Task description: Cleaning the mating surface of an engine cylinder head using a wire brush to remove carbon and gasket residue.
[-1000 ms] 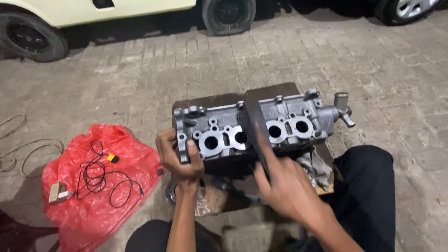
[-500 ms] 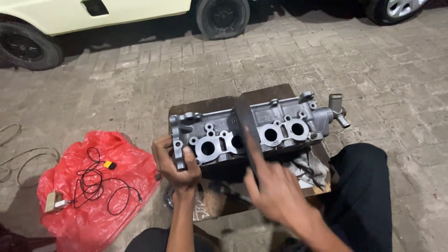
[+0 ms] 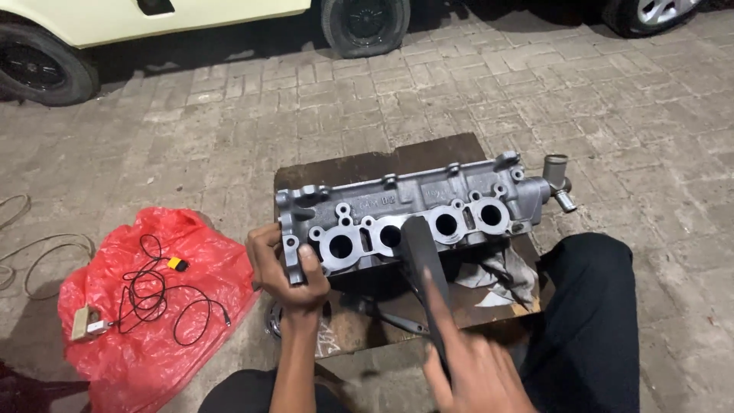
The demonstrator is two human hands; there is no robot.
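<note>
An aluminium cylinder head (image 3: 417, 218) was stood on its edge on a brown board (image 3: 359, 164) laid over the brick paving (image 3: 229, 130), its row of round ports turned toward the camera. The near left end of the casting was gripped by the left hand (image 3: 287, 271), thumb in front and fingers wrapped behind. A flat dark tool (image 3: 424, 264) was held closed in the right hand (image 3: 478, 371), with its broad tip laid against the port face between the two middle ports. A grey rag (image 3: 501, 271) was seen on the board below the casting. A red plastic bag (image 3: 145, 298) carrying a black cable (image 3: 164, 294) lay well to the left, and car wheels (image 3: 365, 23) were visible beyond.
</note>
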